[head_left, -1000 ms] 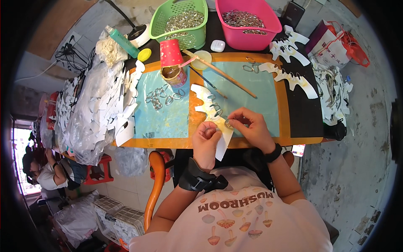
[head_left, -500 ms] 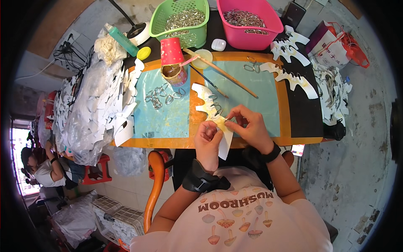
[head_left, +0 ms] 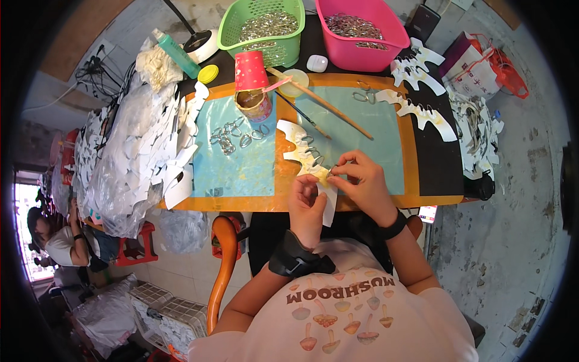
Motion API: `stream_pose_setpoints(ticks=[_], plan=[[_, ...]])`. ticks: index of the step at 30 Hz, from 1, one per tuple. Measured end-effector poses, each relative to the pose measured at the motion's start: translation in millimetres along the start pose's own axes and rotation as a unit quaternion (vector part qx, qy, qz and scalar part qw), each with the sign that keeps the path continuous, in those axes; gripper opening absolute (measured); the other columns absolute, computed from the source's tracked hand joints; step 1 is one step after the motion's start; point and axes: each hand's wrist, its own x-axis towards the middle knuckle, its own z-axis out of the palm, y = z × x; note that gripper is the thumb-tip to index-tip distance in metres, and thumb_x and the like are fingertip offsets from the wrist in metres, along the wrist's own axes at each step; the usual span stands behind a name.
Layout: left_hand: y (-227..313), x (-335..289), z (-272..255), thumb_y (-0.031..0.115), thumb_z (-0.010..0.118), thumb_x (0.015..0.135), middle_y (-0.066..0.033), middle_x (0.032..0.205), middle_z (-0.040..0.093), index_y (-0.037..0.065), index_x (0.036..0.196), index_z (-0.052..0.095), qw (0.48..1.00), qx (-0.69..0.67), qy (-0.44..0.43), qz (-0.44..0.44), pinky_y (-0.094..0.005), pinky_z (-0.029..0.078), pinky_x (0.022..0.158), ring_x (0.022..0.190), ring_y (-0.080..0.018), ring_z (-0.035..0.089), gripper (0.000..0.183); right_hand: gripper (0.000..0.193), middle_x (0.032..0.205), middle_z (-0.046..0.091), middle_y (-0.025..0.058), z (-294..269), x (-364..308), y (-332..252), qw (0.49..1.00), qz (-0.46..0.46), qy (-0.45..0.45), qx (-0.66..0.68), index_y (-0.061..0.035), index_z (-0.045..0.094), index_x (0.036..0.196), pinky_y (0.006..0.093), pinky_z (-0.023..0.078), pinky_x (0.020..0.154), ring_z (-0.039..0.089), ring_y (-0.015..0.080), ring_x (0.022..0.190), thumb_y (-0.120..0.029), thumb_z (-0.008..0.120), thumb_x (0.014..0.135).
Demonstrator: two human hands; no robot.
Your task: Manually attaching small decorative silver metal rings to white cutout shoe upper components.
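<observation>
A white scalloped strip (head_left: 292, 135), stained yellow in places, lies at the front middle of the work mat. Several metal oval rings (head_left: 312, 151) sit along its notched right edge. My left hand (head_left: 307, 205) is closed on the strip's near end, thumb and fingers pressed on it. My right hand (head_left: 365, 186) pinches at the strip's right edge beside the left fingertips. What small part lies between those fingertips is partly hidden. Loose silvery rings (head_left: 227, 146) lie to the left, and a few more (head_left: 363, 96) at the far right of the mat.
A brush (head_left: 306, 117) and a wooden stick (head_left: 338, 111) lie beyond the strip, near an open tin (head_left: 254, 108). Green (head_left: 289, 55) and pink (head_left: 395, 42) baskets of rings stand behind. White pieces (head_left: 163, 145) pile up left; finished-looking strips (head_left: 422, 114) lie right. Another person (head_left: 66, 244) is far left.
My left hand has shifted slightly up and right, toward the right fingertips. The right hand stays pinched at the strip's edge with a small finger movement. The whole view has shifted slightly.
</observation>
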Motion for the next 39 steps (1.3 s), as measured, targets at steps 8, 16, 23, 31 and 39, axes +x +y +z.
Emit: stream_pose_setpoints(ticks=[8, 16, 23, 31, 39], plan=[[19.4, -17.7, -12.1, -0.002, 0.058, 0.094, -0.0069, 0.089, 0.067, 0.005, 0.126, 0.044, 0.971, 0.142, -0.187, -0.041, -0.0236, 0.047, 0.071, 0.081, -0.0111, 0.064, 0.036, 0.012, 0.099, 0.055, 0.0055, -34.9, 20.0, 14.6, 0.976, 0.019, -0.176, 0.123, 0.0019, 0.068, 0.085, 0.0238, 0.049, 0.069, 0.058, 0.0110, 0.080, -0.005, 0.076, 0.080], [54.9, 32.3, 4.1, 0.005, 0.081, 0.073, -0.0121, 0.106, 0.066, 0.005, 0.114, 0.057, 0.783, 0.518, -0.184, 0.292, -0.0404, 0.051, 0.085, 0.100, -0.0336, 0.062, 0.047, 0.008, 0.103, 0.057, 0.0133, -44.3, 27.2, 20.3, 0.965, -0.110, -0.206, -0.122, 0.0023, 0.061, 0.085, 0.0408, 0.050, 0.072, 0.062, 0.0345, 0.082, -0.002, 0.066, 0.083], [19.6, 55.3, 19.5, 0.001, 0.080, 0.070, -0.0110, 0.112, 0.062, 0.006, 0.114, 0.052, 0.772, 0.526, -0.196, 0.297, -0.0423, 0.046, 0.088, 0.105, -0.0326, 0.059, 0.053, 0.010, 0.110, 0.054, 0.0124, -38.6, 12.0, 20.9, 0.969, -0.132, -0.157, -0.136, 0.0017, 0.058, 0.088, 0.0432, 0.051, 0.070, 0.064, 0.0367, 0.082, 0.004, 0.065, 0.081], [-6.2, 54.4, 15.3, 0.002, 0.080, 0.069, -0.0051, 0.100, 0.067, 0.009, 0.109, 0.054, 0.780, 0.504, -0.137, 0.344, -0.0399, 0.044, 0.086, 0.097, -0.0275, 0.063, 0.048, 0.011, 0.108, 0.053, 0.0135, -38.9, 13.8, 24.0, 0.954, -0.171, -0.178, -0.168, 0.0034, 0.056, 0.094, 0.0430, 0.053, 0.069, 0.064, 0.0366, 0.084, 0.003, 0.062, 0.085], [1.3, 47.8, 13.5, 0.010, 0.084, 0.070, -0.0014, 0.094, 0.068, 0.011, 0.107, 0.055, 0.775, 0.526, -0.141, 0.321, -0.0396, 0.040, 0.090, 0.096, -0.0240, 0.063, 0.047, 0.010, 0.110, 0.053, 0.0149, -41.9, 9.6, 30.1, 0.942, -0.216, -0.189, -0.176, 0.0026, 0.056, 0.095, 0.0423, 0.053, 0.070, 0.064, 0.0363, 0.085, 0.001, 0.062, 0.087]])
